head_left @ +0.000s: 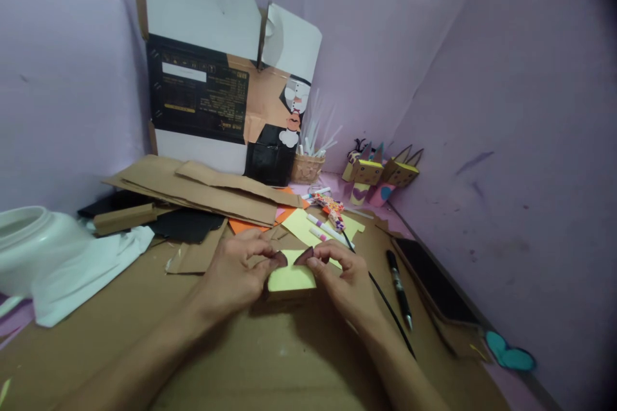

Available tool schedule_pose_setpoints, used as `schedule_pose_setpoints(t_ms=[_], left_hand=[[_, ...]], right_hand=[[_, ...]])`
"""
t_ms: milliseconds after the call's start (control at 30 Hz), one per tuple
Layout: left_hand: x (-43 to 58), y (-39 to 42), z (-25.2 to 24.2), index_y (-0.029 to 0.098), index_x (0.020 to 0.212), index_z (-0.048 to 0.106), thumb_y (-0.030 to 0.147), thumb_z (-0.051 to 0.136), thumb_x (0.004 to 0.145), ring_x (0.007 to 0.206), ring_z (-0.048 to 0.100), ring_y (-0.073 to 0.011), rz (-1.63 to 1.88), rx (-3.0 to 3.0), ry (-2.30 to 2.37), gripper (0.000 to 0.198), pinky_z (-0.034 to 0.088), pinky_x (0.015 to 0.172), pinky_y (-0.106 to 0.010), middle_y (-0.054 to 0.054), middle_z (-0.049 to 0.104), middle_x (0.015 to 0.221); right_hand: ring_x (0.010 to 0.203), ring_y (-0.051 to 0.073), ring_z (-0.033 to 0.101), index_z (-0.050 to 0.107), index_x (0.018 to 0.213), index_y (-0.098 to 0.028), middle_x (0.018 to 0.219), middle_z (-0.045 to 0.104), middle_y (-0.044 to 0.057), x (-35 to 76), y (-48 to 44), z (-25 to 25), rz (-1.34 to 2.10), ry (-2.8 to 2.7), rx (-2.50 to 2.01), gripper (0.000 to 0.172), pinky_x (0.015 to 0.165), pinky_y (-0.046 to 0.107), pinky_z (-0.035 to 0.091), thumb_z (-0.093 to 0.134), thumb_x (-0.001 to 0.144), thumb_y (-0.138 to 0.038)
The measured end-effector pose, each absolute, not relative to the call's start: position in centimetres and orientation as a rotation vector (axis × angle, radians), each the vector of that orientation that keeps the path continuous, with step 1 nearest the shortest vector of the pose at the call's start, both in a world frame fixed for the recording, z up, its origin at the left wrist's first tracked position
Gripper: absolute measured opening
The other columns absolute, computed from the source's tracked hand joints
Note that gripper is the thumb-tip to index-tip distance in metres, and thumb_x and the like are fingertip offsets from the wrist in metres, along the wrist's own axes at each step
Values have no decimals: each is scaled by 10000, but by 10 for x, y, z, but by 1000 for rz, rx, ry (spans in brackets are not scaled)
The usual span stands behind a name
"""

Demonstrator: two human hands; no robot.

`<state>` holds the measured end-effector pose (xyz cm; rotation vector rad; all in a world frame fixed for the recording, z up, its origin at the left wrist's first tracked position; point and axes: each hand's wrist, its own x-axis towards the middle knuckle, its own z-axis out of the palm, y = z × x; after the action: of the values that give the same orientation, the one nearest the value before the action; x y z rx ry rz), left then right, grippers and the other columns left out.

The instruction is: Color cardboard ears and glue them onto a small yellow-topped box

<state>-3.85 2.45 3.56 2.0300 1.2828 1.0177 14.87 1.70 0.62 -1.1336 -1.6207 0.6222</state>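
A small cardboard box [292, 277] with a yellow-green top sits on the brown cardboard work surface [250, 359] in the middle. My left hand [243, 263] pinches a small dark ear-shaped piece [279, 259] at the box's back left. Opposite it, my right hand [340, 270] pinches a second dark piece [304, 257] at the back right. Both pieces stand tilted over the yellow-green top, with a gap between them. Whether they are attached to the box cannot be made out.
Behind lie cardboard strips [193, 189], yellow paper [301, 228] and markers [328, 229]. A pen [399, 289], a black cable [385, 302] and a dark phone-like slab [436, 279] are right; a white pot [43, 257] is left. Cardboard figures [369, 173] stand behind.
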Motion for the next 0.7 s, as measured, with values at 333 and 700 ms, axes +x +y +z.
schedule_pose_setpoints(t_ms=[333,700], left_hand=[[-39,24,35,182,677,679,238,553,762,729,570,-146,1002,2036,1287,162,436,652,-247,-20,610,760],[-39,24,32,181,685,679,250,550,763,745,576,-149,1001,2047,1289,166,437,667,-248,-22,619,779]], right_hand=[[680,173,558,686,676,-207,701,645,31,149,17,7,646,-1625,-1129,136,700,307,425,574,753,-210],[670,172,570,681,671,-200,692,652,24,148,17,7,651,-1618,-1121,134,710,306,422,574,751,-206]])
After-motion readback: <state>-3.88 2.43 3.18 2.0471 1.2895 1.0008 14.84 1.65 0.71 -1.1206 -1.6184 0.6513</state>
